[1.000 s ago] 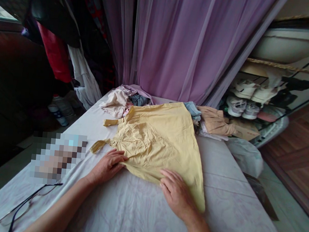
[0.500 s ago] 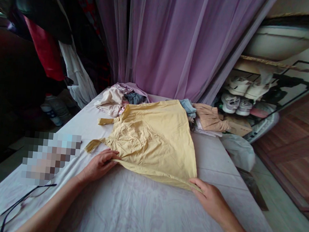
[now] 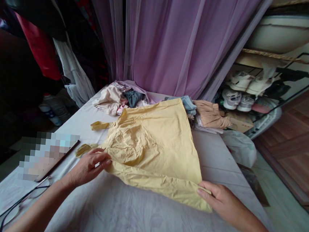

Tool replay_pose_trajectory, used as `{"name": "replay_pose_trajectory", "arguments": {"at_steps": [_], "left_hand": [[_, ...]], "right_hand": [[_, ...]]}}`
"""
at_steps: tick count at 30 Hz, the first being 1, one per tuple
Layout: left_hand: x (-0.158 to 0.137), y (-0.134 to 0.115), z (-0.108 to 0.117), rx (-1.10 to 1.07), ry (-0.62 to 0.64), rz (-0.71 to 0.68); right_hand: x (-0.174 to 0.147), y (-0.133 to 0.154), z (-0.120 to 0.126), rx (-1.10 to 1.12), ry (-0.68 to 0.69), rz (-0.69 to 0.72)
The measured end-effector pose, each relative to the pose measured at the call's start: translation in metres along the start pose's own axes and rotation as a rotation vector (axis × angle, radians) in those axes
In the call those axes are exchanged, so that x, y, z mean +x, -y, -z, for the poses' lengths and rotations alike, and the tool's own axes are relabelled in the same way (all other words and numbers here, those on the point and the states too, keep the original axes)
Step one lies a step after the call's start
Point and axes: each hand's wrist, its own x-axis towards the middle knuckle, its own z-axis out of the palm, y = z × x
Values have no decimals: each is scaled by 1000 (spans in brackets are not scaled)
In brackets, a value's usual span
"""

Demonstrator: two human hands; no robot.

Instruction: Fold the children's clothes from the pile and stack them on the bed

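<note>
A yellow dress with shoulder straps [image 3: 168, 146] lies spread on the sheet-covered surface [image 3: 123, 215], its straps to the left and its wide hem to the right. Wrinkles gather at its bodice. My left hand [image 3: 91, 164] pinches the near edge by the bodice, close to one strap. At the near hem corner, my right hand [image 3: 215, 196] grips the cloth between thumb and fingers. Between the two hands the near edge is lifted and turned up, with a flap hanging toward me.
A crumpled clothes pile [image 3: 112, 99] lies at the far left, and folded peach clothing [image 3: 210, 114] at the far right. Eyeglasses [image 3: 17, 205] and a blurred-out flat object [image 3: 49, 157] rest on the left. Purple curtains [image 3: 167, 40] hang behind; shoes [image 3: 238, 100] stand on a rack.
Both hands have drawn the dress's near edge up and toward me, so more of a flap shows. My left hand has shifted left, my right hand right. The view has moved slightly.
</note>
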Motion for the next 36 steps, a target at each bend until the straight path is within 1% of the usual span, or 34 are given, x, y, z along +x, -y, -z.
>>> {"name": "replay_pose_trajectory", "arguments": {"at_steps": [2, 5, 8, 10, 13, 17, 20, 25, 27, 28, 30, 32, 33, 35, 36], "left_hand": [[3, 2, -2, -6, 45, 66], [16, 7, -9, 8, 103, 228], [35, 13, -17, 74, 90, 379], [48, 15, -22, 146, 82, 441], [65, 16, -27, 265, 131, 457], [79, 16, -32, 375, 239, 461], [84, 16, -35, 405, 278, 488], [87, 17, -36, 399, 300, 539], [86, 13, -34, 397, 295, 562], [85, 10, -34, 406, 270, 560], [82, 1, -34, 428, 156, 500], [79, -12, -40, 401, 28, 340], [77, -19, -45, 364, -7, 241], [74, -33, -58, 267, -2, 76], [73, -39, -65, 228, 19, 28]], "right_hand": [[6, -3, 2, -33, -28, 3], [28, -7, 6, -132, -171, -33], [61, -5, 9, -271, -330, -132], [83, -2, 8, -364, -411, -215], [108, 1, -1, -471, -452, -328], [121, -3, -18, -554, -445, -402], [121, -10, -29, -585, -462, -416], [120, -15, -39, -574, -579, -398], [120, -15, -42, -570, -594, -407], [120, -15, -43, -571, -592, -415], [120, -16, -44, -571, -600, -418], [121, -18, -47, -562, -629, -382], [122, -20, -48, -555, -644, -346], [124, -22, -49, -536, -672, -258], [125, -22, -48, -525, -688, -212]]}}
